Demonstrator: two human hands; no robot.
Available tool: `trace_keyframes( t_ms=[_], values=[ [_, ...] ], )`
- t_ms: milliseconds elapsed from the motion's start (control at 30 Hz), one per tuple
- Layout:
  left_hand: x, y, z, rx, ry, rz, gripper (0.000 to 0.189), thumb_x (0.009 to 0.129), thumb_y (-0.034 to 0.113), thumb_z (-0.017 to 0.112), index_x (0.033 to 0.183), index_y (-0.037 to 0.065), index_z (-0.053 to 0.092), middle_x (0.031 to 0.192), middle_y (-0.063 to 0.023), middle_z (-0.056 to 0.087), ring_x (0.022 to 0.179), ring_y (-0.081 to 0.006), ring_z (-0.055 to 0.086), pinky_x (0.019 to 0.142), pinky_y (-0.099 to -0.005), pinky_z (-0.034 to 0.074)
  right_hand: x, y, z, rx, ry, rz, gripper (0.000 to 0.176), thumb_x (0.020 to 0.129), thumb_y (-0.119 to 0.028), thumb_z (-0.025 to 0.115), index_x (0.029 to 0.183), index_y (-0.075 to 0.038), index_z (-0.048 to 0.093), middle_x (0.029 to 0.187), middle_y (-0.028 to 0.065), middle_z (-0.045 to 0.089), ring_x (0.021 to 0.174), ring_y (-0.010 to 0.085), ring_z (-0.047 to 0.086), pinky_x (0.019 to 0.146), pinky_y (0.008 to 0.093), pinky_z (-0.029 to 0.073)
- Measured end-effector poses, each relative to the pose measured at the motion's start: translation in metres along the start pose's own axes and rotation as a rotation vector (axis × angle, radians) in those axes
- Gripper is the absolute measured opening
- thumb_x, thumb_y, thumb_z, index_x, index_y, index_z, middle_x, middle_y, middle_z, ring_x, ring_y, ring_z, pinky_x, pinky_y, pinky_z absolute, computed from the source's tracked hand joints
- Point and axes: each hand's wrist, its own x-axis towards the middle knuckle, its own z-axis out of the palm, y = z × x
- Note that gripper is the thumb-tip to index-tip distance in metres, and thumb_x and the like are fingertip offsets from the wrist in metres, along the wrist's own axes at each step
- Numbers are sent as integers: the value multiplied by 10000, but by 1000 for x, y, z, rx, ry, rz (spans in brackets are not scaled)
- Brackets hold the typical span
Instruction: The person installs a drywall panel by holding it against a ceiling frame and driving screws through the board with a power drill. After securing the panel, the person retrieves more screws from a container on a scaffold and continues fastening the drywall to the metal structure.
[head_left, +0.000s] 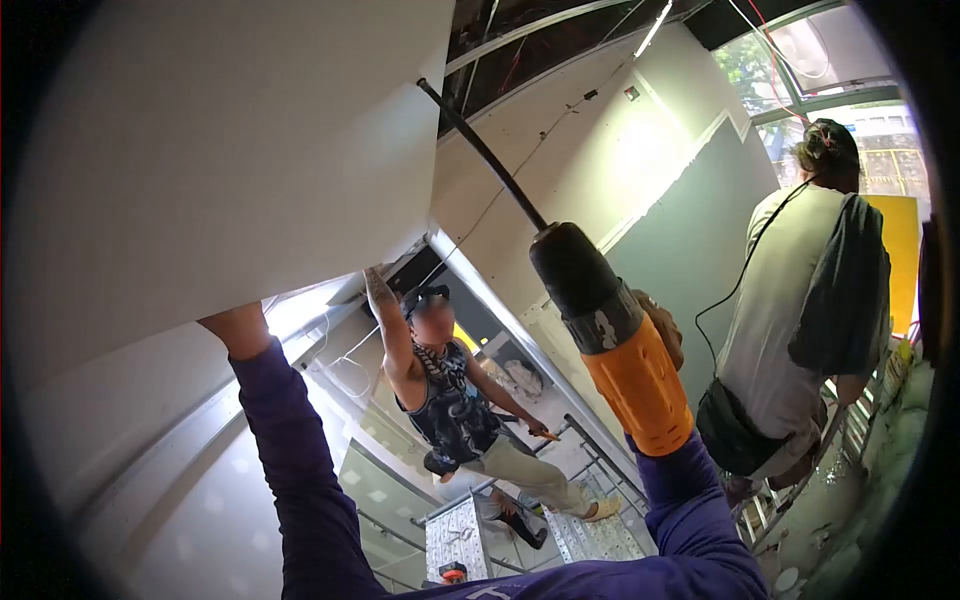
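Orange drill [640, 385] right of centre, long axis slanting up-left, bit tip [422, 84] by edge of white board [250, 150] (contact unclear). Right hand [668, 330] closed round drill, nearer; left hand [238, 328] at board's lower edge, fingers hidden, can't tell how far open.

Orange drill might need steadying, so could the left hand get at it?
Probably not while the left hand is up at the white board; otherwise the way to the drill looks free.

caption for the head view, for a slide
Left hand raised to a pale panel, right hand holding an orange-and-black drill, co-worker reaching up beyond.
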Motion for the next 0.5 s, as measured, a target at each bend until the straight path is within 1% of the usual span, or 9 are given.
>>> trace_keyframes(
  t_ms=[33, 67, 133, 200, 267, 300, 367, 433, 500],
  values=[
    [2, 0, 1, 28, -3, 19, 542, 873, 297, 652, 1334, 66, 486, 1312, -124, 539, 1174, -305, 525, 981, -428, 426, 3, 4, -2, -19, -12, 2, 464, 691, -158, 799, 1066, 63, 639, 916, 164, 704, 791, 288, 702, 742, 371, 557],
    [1, -2, 8, -3, -35, -15, 578, 905, 347, 602, 1383, 73, 426, 1381, -128, 473, 1257, -296, 455, 1043, -443, 375, 2, 7, -2, -37, -23, 9, 461, 692, -162, 797, 1062, 63, 641, 919, 163, 705, 793, 287, 703, 743, 370, 556],
    [3, -5, 15, -50, -45, -28, 618, 923, 392, 575, 1421, 80, 382, 1439, -135, 421, 1331, -289, 396, 1101, -457, 328, -1, 15, -2, -74, -26, 66, 449, 689, -157, 794, 1051, 65, 646, 916, 163, 705, 794, 286, 703, 742, 370, 556],
    [13, 3, 10, -72, -10, -15, 623, 897, 383, 615, 1401, 78, 411, 1418, -139, 446, 1316, -291, 416, 1095, -456, 334, 0, 16, -3, -80, 1, 69, 436, 686, -143, 791, 1040, 68, 650, 908, 162, 705, 788, 284, 703, 736, 367, 556],
    [19, 6, 14, -88, -13, -30, 626, 878, 374, 645, 1387, 76, 433, 1400, -140, 468, 1302, -293, 432, 1092, -458, 335, 19, 17, -6, -68, 46, -2, 426, 685, -133, 789, 1034, 71, 653, 901, 160, 705, 780, 282, 702, 731, 364, 555],
    [31, 11, 16, -74, -1, -34, 606, 866, 349, 662, 1365, 74, 457, 1368, -136, 495, 1263, -297, 462, 1061, -450, 361, 33, 18, -11, -61, 69, -37, 421, 685, -127, 787, 1031, 73, 655, 898, 159, 704, 776, 281, 701, 728, 362, 554],
    [58, 23, 18, -28, 40, -27, 546, 838, 277, 701, 1308, 69, 517, 1284, -125, 563, 1152, -311, 545, 968, -427, 437, 52, 18, -23, -125, 68, -9, 423, 683, -122, 788, 1032, 76, 655, 895, 156, 703, 774, 279, 700, 727, 359, 553],
    [63, 21, 12, -8, 78, -33, 506, 820, 232, 725, 1267, 65, 557, 1228, -119, 607, 1077, -321, 598, 903, -410, 489, 52, 5, -24, -234, 40, 32, 435, 678, -123, 792, 1039, 75, 654, 895, 155, 703, 778, 278, 699, 731, 357, 551],
    [78, 17, 17, -25, 64, -25, 502, 817, 234, 729, 1260, 66, 561, 1224, -120, 608, 1072, -321, 600, 897, -407, 491, 77, -1, -26, -263, 59, -5, 443, 671, -124, 795, 1043, 73, 654, 893, 153, 702, 781, 275, 698, 736, 355, 549]
  ],
)
